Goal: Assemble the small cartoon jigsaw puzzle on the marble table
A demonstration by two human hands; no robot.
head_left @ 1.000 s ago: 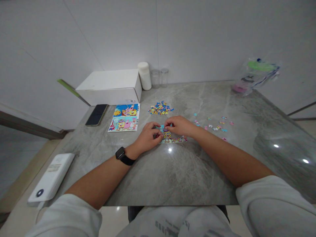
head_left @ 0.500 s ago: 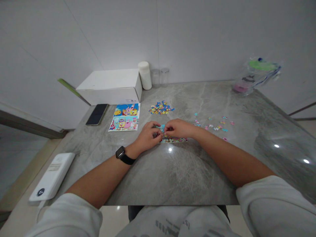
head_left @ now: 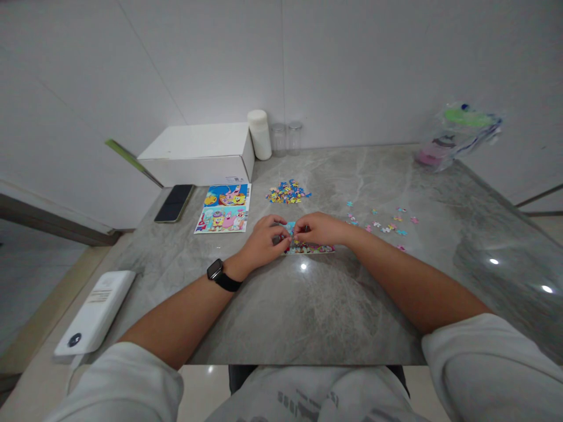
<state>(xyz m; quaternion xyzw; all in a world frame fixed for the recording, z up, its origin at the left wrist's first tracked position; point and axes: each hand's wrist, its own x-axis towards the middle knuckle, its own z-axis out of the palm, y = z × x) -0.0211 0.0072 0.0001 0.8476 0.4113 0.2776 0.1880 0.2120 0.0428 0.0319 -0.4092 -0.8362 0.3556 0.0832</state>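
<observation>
A small colourful puzzle board (head_left: 314, 249) lies on the grey marbled table, partly covered by both hands. My left hand (head_left: 267, 240), with a black watch at the wrist, rests at the board's left side, its fingers curled and closed. My right hand (head_left: 313, 228) is over the board's upper part, thumb and fingers pinched together. Whatever either hand holds is too small or hidden to tell. Beyond them sits a heap of blue and yellow puzzle pieces (head_left: 288, 192). Several scattered pieces (head_left: 387, 228) lie to the right.
A cartoon picture sheet (head_left: 223, 209) and a phone (head_left: 175, 203) lie at the left. Behind them stand a white box (head_left: 197, 153), a white bottle (head_left: 260, 136) and two glasses (head_left: 287, 139). A plastic bag (head_left: 453, 138) is back right, a white power bank (head_left: 95, 313) front left.
</observation>
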